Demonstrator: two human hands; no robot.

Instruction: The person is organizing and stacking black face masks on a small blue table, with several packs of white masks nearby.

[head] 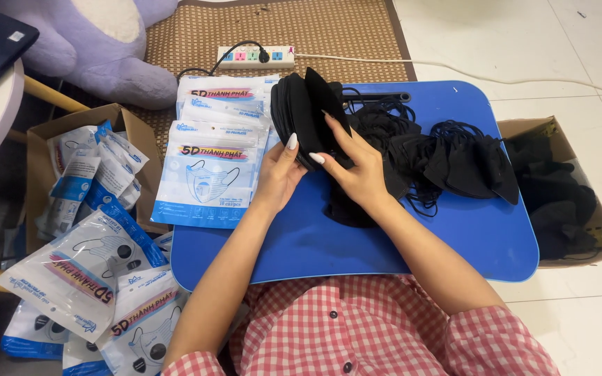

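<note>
- A blue lap tray surface (pixel 357 244) with rounded corners fills the middle of the frame.
- A heap of loose black masks (pixel 440 163) lies on its upper right part.
- A stack of white-and-blue mask pouches (pixel 214 163) rests on its upper left edge.
- The white tiled floor (pixel 566 56) carries a brown woven mat (pixel 315 28), upper centre, with a power strip (pixel 256 57) on it.
- Cardboard boxes stand on the floor: one (pixel 123 122) at left, one (pixel 559 136) at right.

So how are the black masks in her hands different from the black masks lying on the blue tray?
The stack of black masks is held upright and neatly pressed together between the left hand and right hand. The loose pile of masks lies spread on the blue tray, with ear loops tangled. Both are black, folded masks.
</note>
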